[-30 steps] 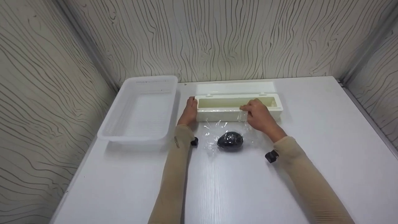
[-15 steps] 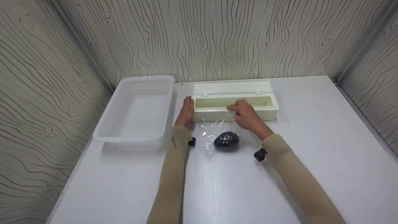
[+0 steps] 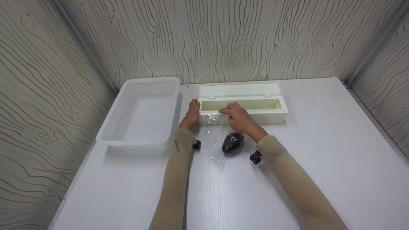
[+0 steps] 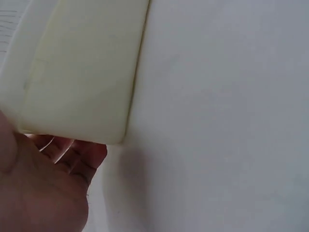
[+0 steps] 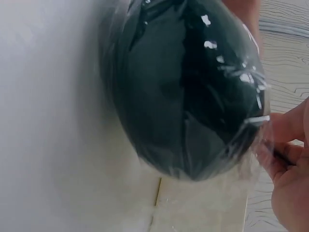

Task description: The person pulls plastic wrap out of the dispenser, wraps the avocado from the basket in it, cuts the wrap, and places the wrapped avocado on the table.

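Observation:
A long white cling film dispenser lies with its lid hinged back, showing a pale hollow inside. My left hand holds its left end; in the left wrist view the fingers lie against the end wall. My right hand pinches the front rim left of centre, covering what is under the fingertips. Clear film hangs over the front from beside that hand down to the table. Under the right wrist sits a dark avocado, with crinkled film around it in the right wrist view.
A white plastic basket stands on the table left of the dispenser. The dispenser sits near the table's back edge, close to the wood-patterned wall. White tabletop extends to the right.
My right hand has slid left along the dispenser's front rim, and the film has bunched leftward ahead of it. The avocado has turned slightly. My left hand stays at the dispenser's end.

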Motion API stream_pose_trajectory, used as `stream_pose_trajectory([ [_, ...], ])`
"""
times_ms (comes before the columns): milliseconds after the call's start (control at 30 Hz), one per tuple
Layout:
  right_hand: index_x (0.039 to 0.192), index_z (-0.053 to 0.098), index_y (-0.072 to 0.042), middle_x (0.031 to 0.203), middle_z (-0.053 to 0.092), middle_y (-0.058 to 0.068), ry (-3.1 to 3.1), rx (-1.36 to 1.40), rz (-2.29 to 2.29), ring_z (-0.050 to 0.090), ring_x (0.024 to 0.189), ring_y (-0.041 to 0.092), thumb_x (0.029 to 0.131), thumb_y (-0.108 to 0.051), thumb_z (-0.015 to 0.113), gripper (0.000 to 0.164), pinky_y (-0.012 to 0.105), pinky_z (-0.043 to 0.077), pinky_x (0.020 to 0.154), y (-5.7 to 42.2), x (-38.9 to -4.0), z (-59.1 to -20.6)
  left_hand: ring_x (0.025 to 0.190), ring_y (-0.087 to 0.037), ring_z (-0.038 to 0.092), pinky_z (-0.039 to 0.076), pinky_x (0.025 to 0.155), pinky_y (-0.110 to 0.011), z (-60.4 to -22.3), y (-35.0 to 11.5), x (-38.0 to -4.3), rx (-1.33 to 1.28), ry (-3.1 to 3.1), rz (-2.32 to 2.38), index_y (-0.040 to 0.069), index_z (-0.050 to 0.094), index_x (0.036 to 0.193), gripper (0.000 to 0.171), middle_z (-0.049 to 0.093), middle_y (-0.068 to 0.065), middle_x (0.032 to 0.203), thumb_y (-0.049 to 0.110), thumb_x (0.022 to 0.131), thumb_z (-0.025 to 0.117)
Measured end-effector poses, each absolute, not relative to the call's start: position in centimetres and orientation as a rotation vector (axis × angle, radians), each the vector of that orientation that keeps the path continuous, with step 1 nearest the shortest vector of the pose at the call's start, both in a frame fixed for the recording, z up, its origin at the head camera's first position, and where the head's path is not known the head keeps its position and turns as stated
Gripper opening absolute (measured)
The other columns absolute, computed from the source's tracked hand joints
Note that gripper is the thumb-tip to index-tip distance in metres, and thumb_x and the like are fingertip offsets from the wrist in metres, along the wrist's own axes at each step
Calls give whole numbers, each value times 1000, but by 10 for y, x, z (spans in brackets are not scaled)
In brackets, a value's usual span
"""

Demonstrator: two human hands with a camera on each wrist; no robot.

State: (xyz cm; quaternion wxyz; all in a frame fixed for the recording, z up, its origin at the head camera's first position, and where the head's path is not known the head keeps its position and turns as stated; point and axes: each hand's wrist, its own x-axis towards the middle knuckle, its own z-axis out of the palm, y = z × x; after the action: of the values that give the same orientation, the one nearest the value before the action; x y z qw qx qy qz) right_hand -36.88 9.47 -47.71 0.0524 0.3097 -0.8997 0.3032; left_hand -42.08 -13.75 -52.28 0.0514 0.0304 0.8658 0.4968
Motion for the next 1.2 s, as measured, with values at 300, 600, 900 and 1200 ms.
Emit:
stream_pose_trajectory([
  [300,126,72,1,111,70,22,-2715,949,956,59,105,39,83,13,41,55,53,51,95,96,-372,-474,157,-32,23,19,130,-46,-525,-144,-423,136,2587,1502,9,22,161,61,25,-14,164,42,110,13],
  [600,128,70,3,110,72,25,-2731,984,1012,60,99,39,85,12,42,52,54,51,90,88,-376,-468,151,-33,31,23,128,-46,-523,-149,-425,127,2591,1508,8,24,154,57,28,-15,157,40,109,13],
  [900,135,66,-1,136,67,18,-2817,918,1262,61,113,38,85,7,48,53,52,51,101,94,-373,-462,149,-32,33,24,128,-47,-523,-146,-425,120,2589,1530,9,26,152,55,31,-14,154,40,109,15],
  [1200,143,60,-4,151,56,15,-2857,961,1455,54,130,37,90,1,51,54,52,41,115,86,-371,-466,145,-30,37,25,127,-47,-525,-137,-424,93,2568,1577,9,27,153,55,34,-12,151,41,110,17],
])
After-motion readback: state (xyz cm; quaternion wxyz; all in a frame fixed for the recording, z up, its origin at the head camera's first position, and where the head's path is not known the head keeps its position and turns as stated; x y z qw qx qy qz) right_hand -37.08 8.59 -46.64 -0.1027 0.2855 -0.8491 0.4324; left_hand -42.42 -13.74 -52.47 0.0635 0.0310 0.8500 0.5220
